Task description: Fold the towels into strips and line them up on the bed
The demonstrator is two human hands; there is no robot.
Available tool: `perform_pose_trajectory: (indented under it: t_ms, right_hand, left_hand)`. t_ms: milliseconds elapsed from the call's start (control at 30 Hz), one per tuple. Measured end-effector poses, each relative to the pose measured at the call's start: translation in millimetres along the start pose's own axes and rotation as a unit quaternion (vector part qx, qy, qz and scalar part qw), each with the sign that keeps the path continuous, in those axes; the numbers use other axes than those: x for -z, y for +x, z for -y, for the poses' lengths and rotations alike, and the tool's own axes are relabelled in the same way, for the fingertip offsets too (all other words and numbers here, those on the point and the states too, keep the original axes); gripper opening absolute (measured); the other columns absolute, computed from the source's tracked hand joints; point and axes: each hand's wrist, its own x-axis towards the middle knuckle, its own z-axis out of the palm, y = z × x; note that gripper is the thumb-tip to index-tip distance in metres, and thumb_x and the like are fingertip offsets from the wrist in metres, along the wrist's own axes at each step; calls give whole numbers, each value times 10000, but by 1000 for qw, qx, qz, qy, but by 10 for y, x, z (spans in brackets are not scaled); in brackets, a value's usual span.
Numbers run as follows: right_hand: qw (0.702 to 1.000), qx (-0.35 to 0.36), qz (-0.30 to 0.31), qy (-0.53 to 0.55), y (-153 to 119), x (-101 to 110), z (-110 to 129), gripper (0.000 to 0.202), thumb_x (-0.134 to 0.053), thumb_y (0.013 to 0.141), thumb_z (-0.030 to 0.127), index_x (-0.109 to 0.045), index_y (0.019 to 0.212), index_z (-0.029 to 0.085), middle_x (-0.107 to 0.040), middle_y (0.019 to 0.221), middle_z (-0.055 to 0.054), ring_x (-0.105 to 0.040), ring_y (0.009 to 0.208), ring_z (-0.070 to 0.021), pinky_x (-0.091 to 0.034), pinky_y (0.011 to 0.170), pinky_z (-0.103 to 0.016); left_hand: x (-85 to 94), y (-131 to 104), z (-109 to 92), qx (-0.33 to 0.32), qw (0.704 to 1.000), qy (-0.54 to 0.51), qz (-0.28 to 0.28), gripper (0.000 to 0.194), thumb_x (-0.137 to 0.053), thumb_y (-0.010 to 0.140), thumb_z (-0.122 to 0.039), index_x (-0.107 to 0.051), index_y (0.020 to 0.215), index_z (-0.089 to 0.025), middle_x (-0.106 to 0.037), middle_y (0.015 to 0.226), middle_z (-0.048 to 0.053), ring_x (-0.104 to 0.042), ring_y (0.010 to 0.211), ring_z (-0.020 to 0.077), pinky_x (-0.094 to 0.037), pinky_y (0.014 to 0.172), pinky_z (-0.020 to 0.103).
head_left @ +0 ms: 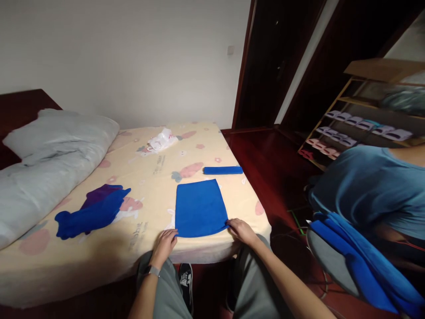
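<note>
Blue cloth (200, 208): corners pinched, each grip closed.

Flat blue cloth (201, 208) near the bed's (152, 177) front edge.

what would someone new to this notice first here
The bright blue cloth spread flat at the near edge of the pale yellow bed, a corner in each of the two hands. Then the rolled blue cloth just beyond it, and the crumpled blue and purple cloths to the left.
</note>
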Motion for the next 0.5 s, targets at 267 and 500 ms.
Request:
perform_pose_trajectory:
  t_ms: [267,500]
  right_hand:
    - [1000,19,-8,-15,-11,81,55,237,-491,928,203,-670,1082,221,-654,1303,-64,-583,1138,-225,-473,1003,-365]
    - [997,-41,11,64,24,10,-36,242,-496,928,259,-672,1091,228,-706,1154,-69,-632,1078,-222,-476,973,-338]
  left_hand:
    - [50,-83,-37,-24,1000,14,-2,281,-474,918,-185,-703,1067,-249,-713,1206,59,-634,1153,207,-476,1036,398]
    - [-36,-51,65,-3,999,-28,21,299,-506,902,-210,-702,1121,-261,-712,1214,65,-634,1155,223,-477,1043,425]
